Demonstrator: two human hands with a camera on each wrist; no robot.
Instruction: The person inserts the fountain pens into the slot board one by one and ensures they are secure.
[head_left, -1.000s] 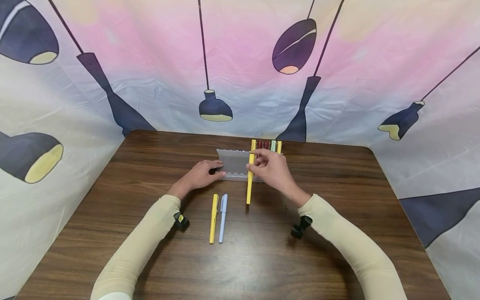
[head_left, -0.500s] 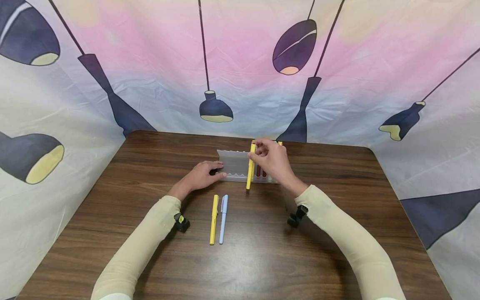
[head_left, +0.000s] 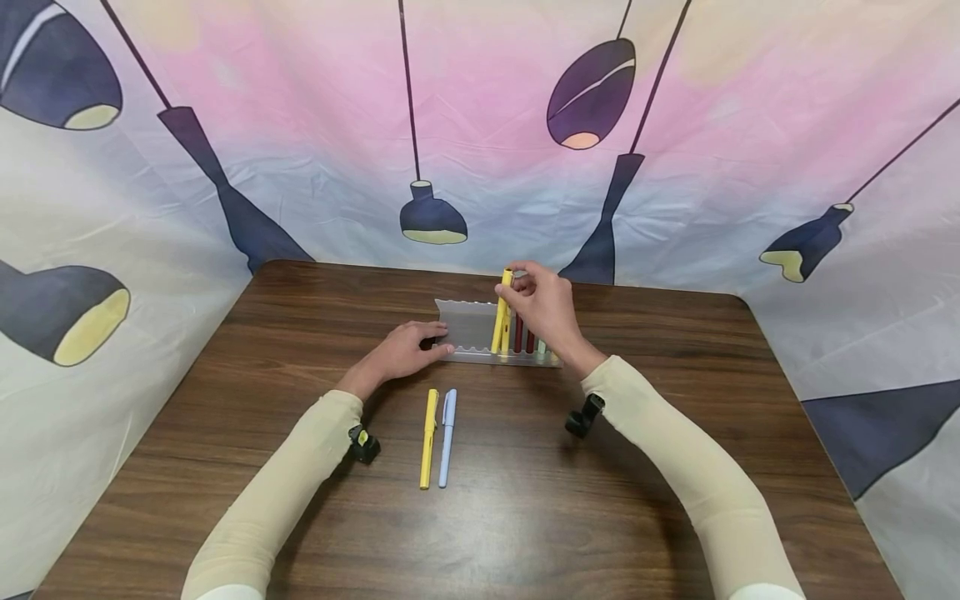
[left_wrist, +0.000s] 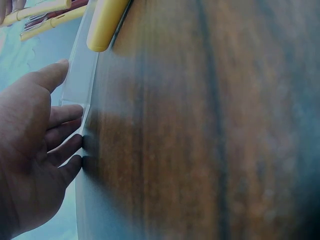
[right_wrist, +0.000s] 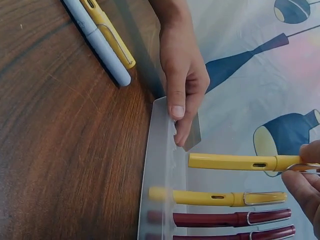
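Observation:
A yellow fountain pen [right_wrist: 225, 162] is pinched near its capped end by my right hand [head_left: 546, 308]. Its lower end is close above the notched edge of a clear plastic pen rack [head_left: 463, 323], just left of a second yellow pen [right_wrist: 205, 197] that stands in a slot. Dark red pens [right_wrist: 210, 220] follow in the slots beyond; a pale green pen [head_left: 542, 346] is partly covered by my right hand. At the rack's left end, my left hand [head_left: 405, 348] touches it with thumb and extended fingers.
Another yellow pen [head_left: 428, 437] and a light blue pen [head_left: 447, 437] lie side by side on the brown wooden table [head_left: 525, 500], in front of the rack. A printed cloth [head_left: 337, 125] hangs behind the table's far edge.
My right hand has carried the yellow pen up and back, from in front of the rack to above its notches. The left hand and the two pens on the table keep their places.

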